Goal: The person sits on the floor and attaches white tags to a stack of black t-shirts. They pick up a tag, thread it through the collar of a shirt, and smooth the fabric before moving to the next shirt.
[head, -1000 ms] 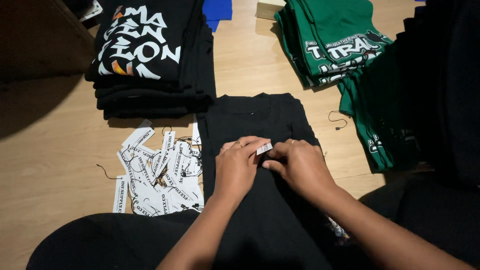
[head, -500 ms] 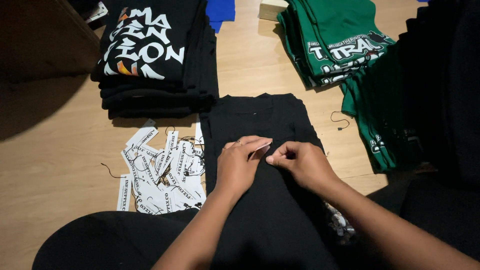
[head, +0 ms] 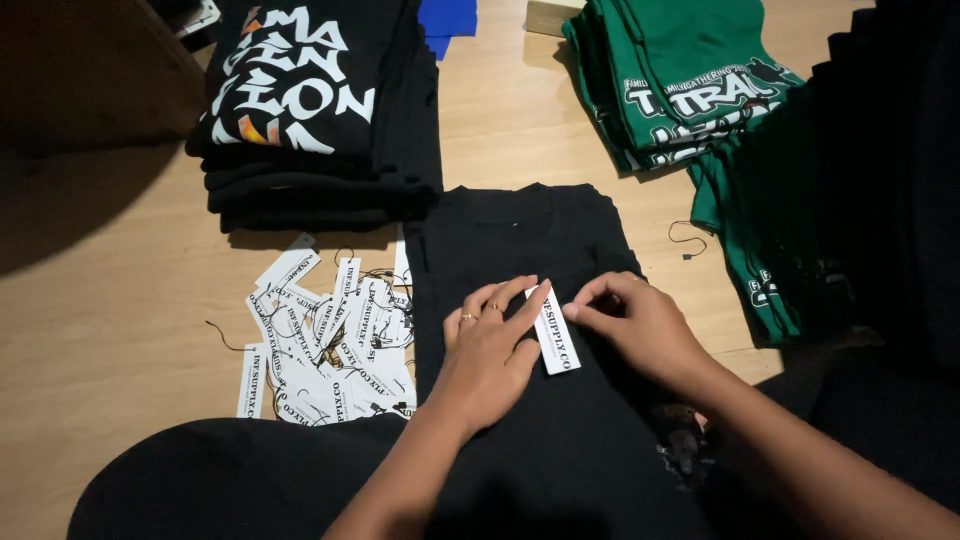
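Observation:
A folded black shirt (head: 520, 240) lies on the wooden table in front of me. My left hand (head: 490, 350) rests flat on it, fingers spread, with rings on two fingers. A white paper hang tag (head: 553, 330) lies on the shirt between my hands, touching my left fingertips. My right hand (head: 640, 325) pinches the upper end of the tag or its string; which one I cannot tell.
A heap of white hang tags with black strings (head: 325, 340) lies left of the shirt. A stack of black printed shirts (head: 310, 110) stands at the back left, green printed shirts (head: 690, 80) at the back right. A loose black string (head: 685, 240) lies nearby.
The white tag, earlier held small between my fingertips, now lies flat and fully visible on the shirt. My left hand has spread flat beside it.

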